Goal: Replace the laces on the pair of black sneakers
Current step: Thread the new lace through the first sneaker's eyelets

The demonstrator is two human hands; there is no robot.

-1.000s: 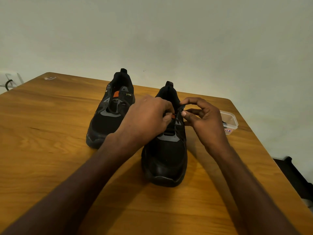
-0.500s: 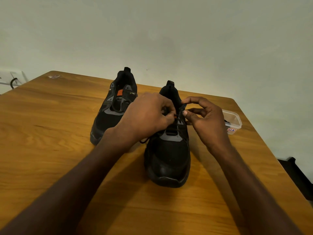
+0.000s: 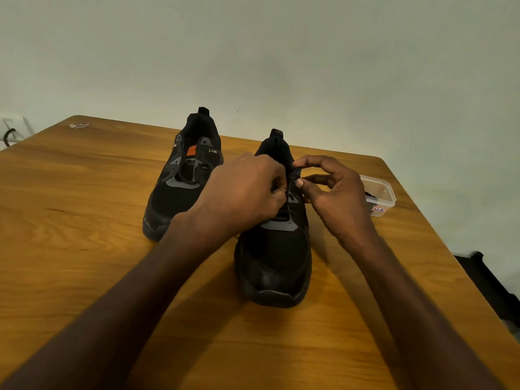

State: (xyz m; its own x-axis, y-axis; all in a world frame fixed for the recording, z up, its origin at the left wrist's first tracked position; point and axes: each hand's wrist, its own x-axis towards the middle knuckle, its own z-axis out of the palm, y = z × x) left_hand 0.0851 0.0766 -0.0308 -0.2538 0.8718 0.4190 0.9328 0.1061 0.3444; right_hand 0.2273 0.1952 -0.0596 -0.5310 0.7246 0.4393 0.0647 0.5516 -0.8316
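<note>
Hands [image 3: 287, 192] hide lacing; container [image 3: 378, 192] right, seemingly laces.

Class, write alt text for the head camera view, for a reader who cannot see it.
Both hands work at the lacing of the nearer black sneaker on a wooden table: the left hand and right hand pinch at its eyelets. The second sneaker stands behind-left; a small plastic container sits right.

Light: dim, warm, yellowish cast
Shadows: soft, dark under both forearms on the desk [image 3: 84, 220]
Sharpness: slightly soft; black uppers lose detail
Edges: wide-angle bending at the desk's far corners
</note>
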